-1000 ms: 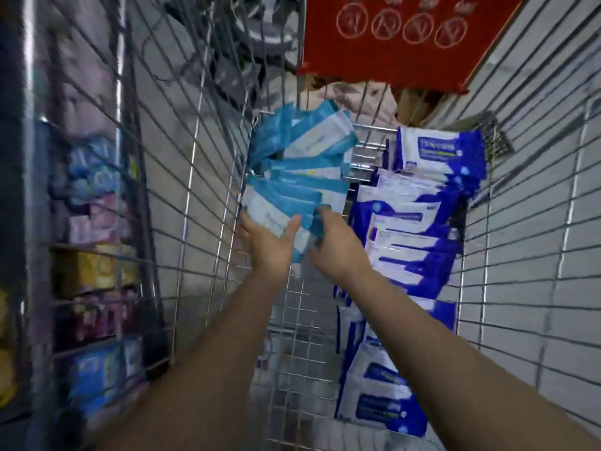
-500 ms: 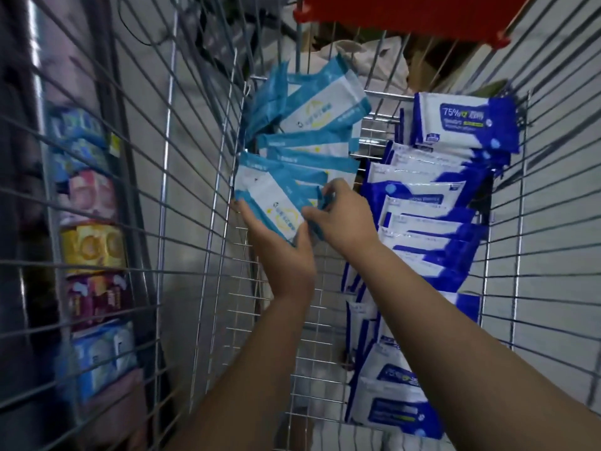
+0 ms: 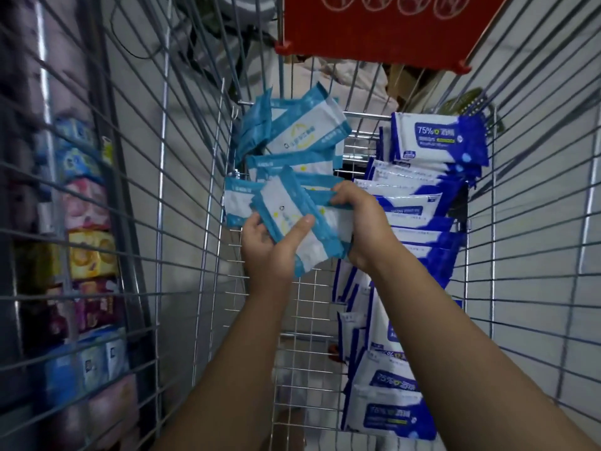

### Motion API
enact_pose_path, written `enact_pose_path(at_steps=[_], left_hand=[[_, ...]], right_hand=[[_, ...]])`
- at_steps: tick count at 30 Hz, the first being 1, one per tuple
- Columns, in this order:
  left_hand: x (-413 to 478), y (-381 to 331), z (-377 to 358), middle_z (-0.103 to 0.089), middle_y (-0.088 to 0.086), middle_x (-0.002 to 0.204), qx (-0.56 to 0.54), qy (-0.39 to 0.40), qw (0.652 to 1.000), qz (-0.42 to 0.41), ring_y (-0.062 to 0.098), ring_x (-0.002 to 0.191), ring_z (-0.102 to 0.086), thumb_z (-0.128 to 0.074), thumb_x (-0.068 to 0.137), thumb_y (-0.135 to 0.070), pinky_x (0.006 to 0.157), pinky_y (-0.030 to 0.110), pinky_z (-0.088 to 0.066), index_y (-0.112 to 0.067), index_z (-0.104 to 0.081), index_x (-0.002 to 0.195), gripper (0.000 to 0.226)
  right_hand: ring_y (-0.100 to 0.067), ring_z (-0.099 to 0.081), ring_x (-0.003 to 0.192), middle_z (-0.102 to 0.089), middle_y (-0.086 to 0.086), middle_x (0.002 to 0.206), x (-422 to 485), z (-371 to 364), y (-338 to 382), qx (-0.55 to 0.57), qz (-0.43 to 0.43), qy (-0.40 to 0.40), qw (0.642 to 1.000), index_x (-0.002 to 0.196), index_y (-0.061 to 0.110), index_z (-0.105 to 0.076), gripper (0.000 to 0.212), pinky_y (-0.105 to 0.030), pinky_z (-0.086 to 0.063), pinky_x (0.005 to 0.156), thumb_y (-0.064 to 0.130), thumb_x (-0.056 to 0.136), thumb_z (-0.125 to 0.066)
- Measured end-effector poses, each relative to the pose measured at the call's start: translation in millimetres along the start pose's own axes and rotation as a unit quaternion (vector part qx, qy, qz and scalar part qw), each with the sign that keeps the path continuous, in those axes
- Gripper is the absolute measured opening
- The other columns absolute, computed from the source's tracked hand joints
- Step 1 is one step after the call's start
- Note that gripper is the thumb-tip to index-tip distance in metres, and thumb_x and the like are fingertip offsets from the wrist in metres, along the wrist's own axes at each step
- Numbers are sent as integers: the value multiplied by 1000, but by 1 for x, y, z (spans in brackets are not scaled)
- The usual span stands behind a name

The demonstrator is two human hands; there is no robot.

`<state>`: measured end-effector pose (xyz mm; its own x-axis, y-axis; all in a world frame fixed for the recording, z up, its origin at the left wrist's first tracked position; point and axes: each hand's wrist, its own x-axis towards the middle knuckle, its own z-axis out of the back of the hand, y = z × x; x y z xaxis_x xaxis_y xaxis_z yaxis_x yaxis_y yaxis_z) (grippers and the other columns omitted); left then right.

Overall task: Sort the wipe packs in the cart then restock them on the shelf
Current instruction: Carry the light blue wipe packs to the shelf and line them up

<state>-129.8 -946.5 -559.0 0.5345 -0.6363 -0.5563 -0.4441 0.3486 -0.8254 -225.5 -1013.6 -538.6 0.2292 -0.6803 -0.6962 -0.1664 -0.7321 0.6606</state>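
Inside the silver wire shopping cart (image 3: pixel 195 177), the left hand (image 3: pixel 270 255) holds a flat light-blue and white plastic wipe pack (image 3: pixel 286 216) at a tilt. Its thumb presses across the pack's printed face and its fingers (image 3: pixel 252 222) curl underneath. The right hand (image 3: pixel 367 229) is just beside it, with its fingers (image 3: pixel 341 193) curled over the right edge of a few more light-blue packs that lie under and behind the held one, gripping them. Both hands are raised above the cart's wire floor, about midway along the basket.

Behind the hands, a pile of light-blue wipe packs (image 3: pixel 302 135) leans in the far left corner of the cart, and its top packs tilt at different angles. To the right of the pile, a row of dark-blue and white wipe packs (image 3: pixel 435 141) marked "75%" stands along the cart's right wall. The row runs from the far end back toward the person, and the nearest packs sit low in the near right corner. The two colours are kept apart, light blue on the left and dark blue on the right.

A red plastic panel (image 3: pixel 374 27) with white round symbols hangs at the far end of the cart. Through the cart's left wall, a store shelf (image 3: pixel 87 255) shows stacked packaged goods in blue, pink, yellow and purple, too blurred to read.
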Motion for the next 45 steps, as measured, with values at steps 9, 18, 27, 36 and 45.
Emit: enact_pose_path(at_steps=[9, 18, 27, 36, 45], left_hand=[[-21, -35, 13, -67, 17, 110, 45, 106, 990, 84, 33, 93, -68, -69, 75, 11, 72, 43, -59, -2, -55, 120, 48], [-47, -87, 25, -69, 16, 105, 52, 111, 974, 191, 32, 84, -68, -63, 81, -1, 60, 36, -58, -3, -58, 117, 36], [-162, -247, 34, -73, 12, 89, 123, 309, 942, 36, 21, 67, -69, -66, 55, 3, 57, 27, -56, -3, -62, 107, 53], [-378, -402, 114, -70, 11, 99, 176, 265, 929, -192, 18, 75, -68, -78, 53, -2, 63, 25, -57, -10, -65, 108, 57], [-547, -429, 272, -72, 7, 87, 84, 16, 947, -309, 19, 75, -67, -79, 63, -3, 73, 32, -55, -11, -69, 93, 33]], right_hand=[[-28, -66, 85, -69, -18, 101, -42, 9, 20, -121, -70, 31, 990, 98, 5, -68, 27, -41, -53, 83, -9, 82, -53], [-24, -61, 77, -68, -13, 92, -112, 1, 75, -313, -50, 19, 948, 104, 3, -66, 34, -30, -49, 67, -14, 78, -51], [-18, -53, 52, -56, -8, 65, -263, -6, 156, -235, -6, 102, 967, 69, 10, -53, 28, -19, -43, 44, -14, 78, -41], [-22, -62, 62, -63, -10, 78, -446, -60, 193, -209, 91, 268, 936, 88, 9, -56, 12, -27, -52, 53, 0, 83, -53], [-24, -62, 67, -62, -13, 107, -581, -166, 156, -291, 167, 348, 876, 127, 29, -47, 49, -25, -49, 45, 4, 85, -51]])
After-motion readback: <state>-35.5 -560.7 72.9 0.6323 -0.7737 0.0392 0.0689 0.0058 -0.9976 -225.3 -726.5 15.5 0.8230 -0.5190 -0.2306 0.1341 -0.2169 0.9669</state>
